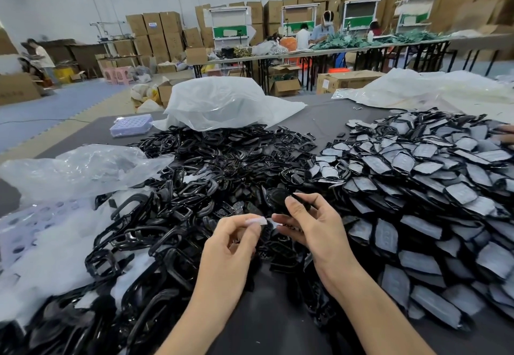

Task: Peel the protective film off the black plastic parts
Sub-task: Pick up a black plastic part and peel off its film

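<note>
The black part (278, 198) in the right hand (314, 226) is hard to make out. It blends into the heap of bare black frames (194, 176) behind it, and the curled fingers and thumb gripping it hide its lower edge, so only a dark, glossy, rounded shape shows above the fingertips. The left hand (230, 243) pinches a small white strip of film (257, 220) between thumb and forefinger, just beside the right thumb; whether the strip is attached to the part cannot be told. Both hands hover over the near middle of the dark table (328, 112). To the right lies a stack of filmed parts (434, 188), pale grey faces with black rims. Another person's fingers (507, 135) are cut off at the right edge.
</note>
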A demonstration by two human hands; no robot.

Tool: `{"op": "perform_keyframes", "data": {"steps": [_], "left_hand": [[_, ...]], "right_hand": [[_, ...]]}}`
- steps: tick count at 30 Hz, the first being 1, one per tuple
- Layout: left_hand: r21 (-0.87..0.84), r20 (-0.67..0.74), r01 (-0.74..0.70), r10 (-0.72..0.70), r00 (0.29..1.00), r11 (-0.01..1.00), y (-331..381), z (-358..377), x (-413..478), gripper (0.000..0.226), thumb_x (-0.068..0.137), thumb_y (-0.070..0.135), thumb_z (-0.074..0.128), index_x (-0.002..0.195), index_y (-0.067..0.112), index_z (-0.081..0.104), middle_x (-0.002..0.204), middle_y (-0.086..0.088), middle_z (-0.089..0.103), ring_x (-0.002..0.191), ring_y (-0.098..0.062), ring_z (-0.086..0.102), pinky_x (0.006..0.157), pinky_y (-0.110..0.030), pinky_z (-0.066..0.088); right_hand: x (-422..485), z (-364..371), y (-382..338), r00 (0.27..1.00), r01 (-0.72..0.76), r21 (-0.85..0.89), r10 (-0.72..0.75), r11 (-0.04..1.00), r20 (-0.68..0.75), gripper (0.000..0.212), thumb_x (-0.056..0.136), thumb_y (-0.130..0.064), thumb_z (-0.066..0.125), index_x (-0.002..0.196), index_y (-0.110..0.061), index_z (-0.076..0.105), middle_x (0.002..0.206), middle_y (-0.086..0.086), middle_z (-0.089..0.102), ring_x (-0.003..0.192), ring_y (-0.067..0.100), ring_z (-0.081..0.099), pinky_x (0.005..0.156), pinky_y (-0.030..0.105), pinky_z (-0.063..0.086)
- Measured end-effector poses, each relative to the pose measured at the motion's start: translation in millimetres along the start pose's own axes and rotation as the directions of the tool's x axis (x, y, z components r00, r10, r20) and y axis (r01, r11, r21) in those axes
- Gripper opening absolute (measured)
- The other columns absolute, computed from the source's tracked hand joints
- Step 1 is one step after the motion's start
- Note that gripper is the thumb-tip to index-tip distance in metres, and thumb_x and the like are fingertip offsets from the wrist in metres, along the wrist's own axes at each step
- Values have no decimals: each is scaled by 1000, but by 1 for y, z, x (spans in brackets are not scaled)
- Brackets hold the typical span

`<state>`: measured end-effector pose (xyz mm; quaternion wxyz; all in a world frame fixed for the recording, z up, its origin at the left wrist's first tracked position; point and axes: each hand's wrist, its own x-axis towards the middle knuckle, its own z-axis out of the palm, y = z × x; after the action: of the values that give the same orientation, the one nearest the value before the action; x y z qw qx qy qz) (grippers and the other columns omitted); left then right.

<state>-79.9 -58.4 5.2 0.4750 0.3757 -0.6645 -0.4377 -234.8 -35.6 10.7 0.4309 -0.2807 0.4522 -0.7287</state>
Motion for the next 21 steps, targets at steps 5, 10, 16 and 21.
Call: {"op": "perform_keyframes", "data": {"steps": [5, 10, 16, 21], "left_hand": [[-176, -5, 38, -40, 999, 984, 4, -1, 1, 16, 95, 37, 54, 91, 36, 70, 87, -1, 72, 77, -17, 71, 67, -28, 57], [-24, 63, 35, -33, 997, 999, -2, -5, 2, 36, 103, 11, 49, 113, 38, 70, 72, 3, 67, 71, -10, 66, 74, -19, 54], [8, 70, 31, -32, 997, 999, 1, -4, 2, 23, 93, 13, 67, 89, 33, 75, 73, 1, 70, 66, -4, 61, 66, -14, 48], [30, -7, 7, -7, 1000, 1000, -3, -5, 4, 26, 94, 11, 65, 97, 36, 72, 77, 12, 70, 69, -3, 62, 71, -16, 49]], "right_hand": [[-1, 0, 0, 1000, 11, -14, -10, 1000, 13, 14, 93, -13, 70, 105, -9, 65, 84, 4, 72, 83, 28, 77, 66, 27, 60], [1, 0, 1, 1000, 5, -28, -5, 1000, 13, 11, 92, -10, 71, 102, -8, 67, 77, 2, 76, 78, 23, 77, 64, 23, 59], [1, -2, 5, 995, -44, -56, 49, 997, 85, 13, 93, -4, 67, 105, -9, 67, 83, 6, 78, 83, 22, 77, 69, 22, 59], [-5, 2, 6, 981, -55, -143, 80, 988, 176, 14, 94, -4, 66, 104, -12, 70, 91, 15, 75, 81, 17, 73, 72, 23, 59]]}}
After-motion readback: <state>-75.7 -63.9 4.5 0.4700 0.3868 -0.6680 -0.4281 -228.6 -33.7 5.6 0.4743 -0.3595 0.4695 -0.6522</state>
